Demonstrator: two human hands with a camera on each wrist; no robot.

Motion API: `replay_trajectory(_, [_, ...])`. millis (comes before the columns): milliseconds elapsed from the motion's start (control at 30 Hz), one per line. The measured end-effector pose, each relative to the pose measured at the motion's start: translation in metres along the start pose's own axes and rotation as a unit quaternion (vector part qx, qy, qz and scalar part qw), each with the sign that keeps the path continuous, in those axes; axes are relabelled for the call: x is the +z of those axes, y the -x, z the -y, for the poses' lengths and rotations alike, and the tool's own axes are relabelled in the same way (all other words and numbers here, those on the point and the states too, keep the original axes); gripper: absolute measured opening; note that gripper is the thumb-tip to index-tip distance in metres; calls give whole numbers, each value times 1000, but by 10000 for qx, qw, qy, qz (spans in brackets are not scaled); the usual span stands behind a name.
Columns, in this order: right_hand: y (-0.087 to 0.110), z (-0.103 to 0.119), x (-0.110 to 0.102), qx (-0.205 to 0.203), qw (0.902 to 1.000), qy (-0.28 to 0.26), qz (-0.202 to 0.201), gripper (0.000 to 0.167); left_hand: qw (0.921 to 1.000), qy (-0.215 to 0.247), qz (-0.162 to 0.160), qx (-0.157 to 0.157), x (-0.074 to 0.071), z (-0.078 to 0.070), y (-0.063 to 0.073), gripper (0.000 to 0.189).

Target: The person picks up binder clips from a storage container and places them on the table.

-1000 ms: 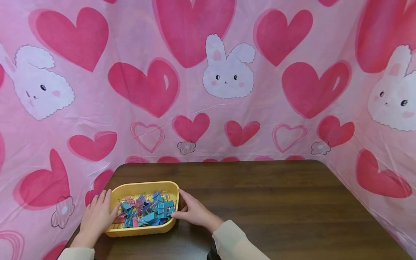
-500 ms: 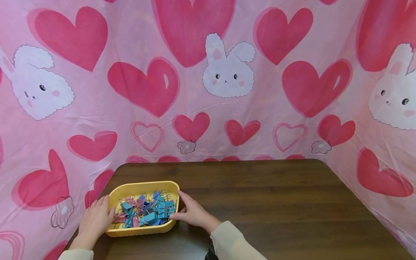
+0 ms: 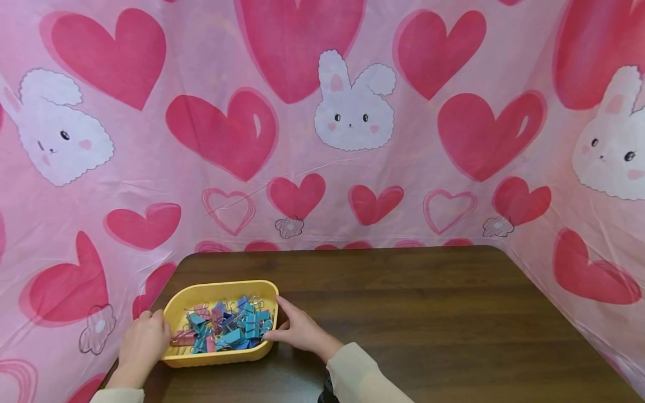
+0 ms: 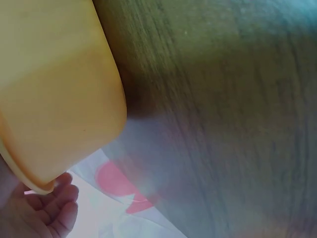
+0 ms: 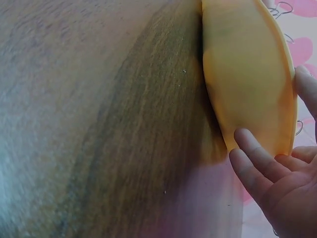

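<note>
Clips (image 3: 230,338) in teal, blue and pink lay tangled in a yellow tray (image 3: 221,289), which stood at the lower left of the head view, its left end close to the table's side edge. The left hand (image 3: 143,341) had its fingers curled round the rim at that end; how its thumb sat was hard to tell. At the opposite end the right hand (image 3: 304,331) set its thumb over the rim and its other fingers spread outside, two tips low by the wall, though whether both touched was unclear

Uneven lifting looked like the likeliest trouble — with the heap lying mostly centre and right, a tilt could send clips sliding, and wire handles near the right rim might snag the thumb. A pull leftward could also carry the tray past the edge

Dark brown wood-grain filled the table (image 3: 428,313) across the lower frame, rounded at its far corners. Around it hung pink cloth (image 3: 342,168), creased in places — red hearts everywhere, a white rabbit head (image 3: 354,127) at upper centre, others at upper left and right
</note>
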State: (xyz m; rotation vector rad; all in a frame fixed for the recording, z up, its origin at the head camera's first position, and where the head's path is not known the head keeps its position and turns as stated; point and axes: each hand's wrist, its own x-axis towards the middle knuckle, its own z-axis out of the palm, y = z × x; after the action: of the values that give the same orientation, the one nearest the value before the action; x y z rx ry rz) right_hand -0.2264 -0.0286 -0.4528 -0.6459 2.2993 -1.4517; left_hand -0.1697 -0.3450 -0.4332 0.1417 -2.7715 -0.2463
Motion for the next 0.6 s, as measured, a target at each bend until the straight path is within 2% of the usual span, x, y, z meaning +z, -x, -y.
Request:
replay_trajectory(267, [0,-1,2,63,9999,-121,-63,83,9998,-7,-153,126,0,-1,0,13])
replay_trajectory(500, [0,1,2,218,9995,-140,-172,84,10000,-47,-5,64,0,-4,-3,11])
replay_trajectory(600, [1,1,1,250,9993,-233,-160,84,9998,-1,-154,134,1,-5,-3,9])
